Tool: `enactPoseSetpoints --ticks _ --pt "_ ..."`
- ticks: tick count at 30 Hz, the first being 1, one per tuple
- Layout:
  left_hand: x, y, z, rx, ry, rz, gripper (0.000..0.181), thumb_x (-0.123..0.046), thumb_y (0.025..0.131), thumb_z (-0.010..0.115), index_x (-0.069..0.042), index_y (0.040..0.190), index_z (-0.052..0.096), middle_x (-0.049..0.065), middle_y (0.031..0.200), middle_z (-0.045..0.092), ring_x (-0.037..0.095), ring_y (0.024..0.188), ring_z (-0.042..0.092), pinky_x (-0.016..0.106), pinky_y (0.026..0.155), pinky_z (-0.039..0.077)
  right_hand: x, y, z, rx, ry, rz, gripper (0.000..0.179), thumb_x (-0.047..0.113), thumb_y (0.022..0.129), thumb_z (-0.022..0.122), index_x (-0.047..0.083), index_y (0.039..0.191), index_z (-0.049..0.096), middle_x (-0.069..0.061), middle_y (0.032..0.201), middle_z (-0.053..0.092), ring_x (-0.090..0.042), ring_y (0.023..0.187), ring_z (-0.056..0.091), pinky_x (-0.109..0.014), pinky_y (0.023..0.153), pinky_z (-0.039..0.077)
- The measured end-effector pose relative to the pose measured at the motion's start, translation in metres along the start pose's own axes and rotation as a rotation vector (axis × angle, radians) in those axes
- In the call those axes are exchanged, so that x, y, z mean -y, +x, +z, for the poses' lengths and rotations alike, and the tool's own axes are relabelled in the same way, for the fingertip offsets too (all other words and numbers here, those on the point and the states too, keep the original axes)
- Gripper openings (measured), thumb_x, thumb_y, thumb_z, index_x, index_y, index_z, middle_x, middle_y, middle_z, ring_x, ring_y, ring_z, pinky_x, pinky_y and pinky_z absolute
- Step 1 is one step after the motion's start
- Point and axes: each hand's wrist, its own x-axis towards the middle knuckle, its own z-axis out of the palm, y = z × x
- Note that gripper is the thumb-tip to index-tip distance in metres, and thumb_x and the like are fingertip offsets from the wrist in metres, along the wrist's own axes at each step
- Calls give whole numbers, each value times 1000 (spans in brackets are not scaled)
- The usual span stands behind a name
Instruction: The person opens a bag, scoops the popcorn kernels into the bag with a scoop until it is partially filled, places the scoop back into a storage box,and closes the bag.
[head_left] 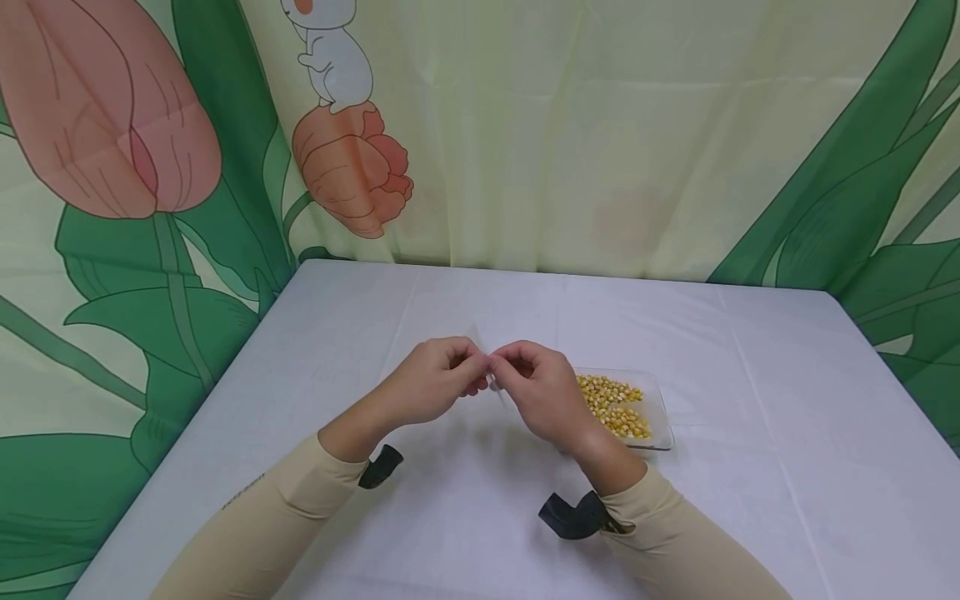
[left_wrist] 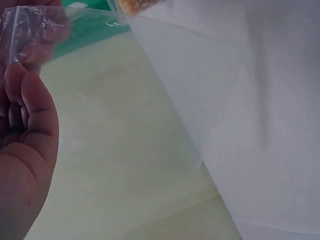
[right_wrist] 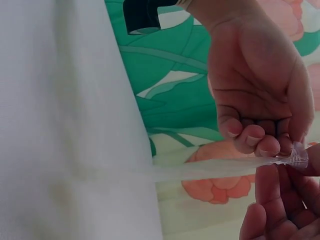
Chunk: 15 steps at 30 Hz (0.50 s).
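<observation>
A clear plastic zip bag (left_wrist: 115, 110) hangs between the two hands, its zip edge at the top. My left hand (head_left: 435, 379) pinches that upper edge from one side. My right hand (head_left: 546, 393) pinches it from the other side, fingertips close against the left hand's. Seen edge-on in the right wrist view, the bag (right_wrist: 215, 170) looks thin and flat, with nothing visible inside. Beside and partly behind the right hand sits a clear rectangular container (head_left: 662, 421) of yellow corn kernels (head_left: 607, 390); its left part is hidden by the hand.
A white cloth covers the table (head_left: 750, 500). Behind it hangs a curtain (head_left: 540, 150) printed with tulips, leaves and a white rabbit. Black devices (head_left: 573, 517) are strapped to both wrists, over beige sleeves (head_left: 285, 517).
</observation>
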Motion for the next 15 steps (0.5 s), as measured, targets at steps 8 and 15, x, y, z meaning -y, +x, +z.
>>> enactPoseSetpoints --ticks 8,15 --pt "2 0 2 -48 16 46 20 -13 97 53 -11 82 66 1 77 65 17 73 59 32 64 48 3 -1 1 -55 -71 2 11 9 98 63 1 93 70 -6 81 67 -22 74 58 -29 64 50" --pt "0 2 6 -105 94 63 19 -7 88 53 -12 73 63 -4 65 53 14 62 48 29 56 40 2 -1 6 -117 -210 -36 10 9 95 63 4 88 67 -2 73 62 -19 66 54 -29 56 47"
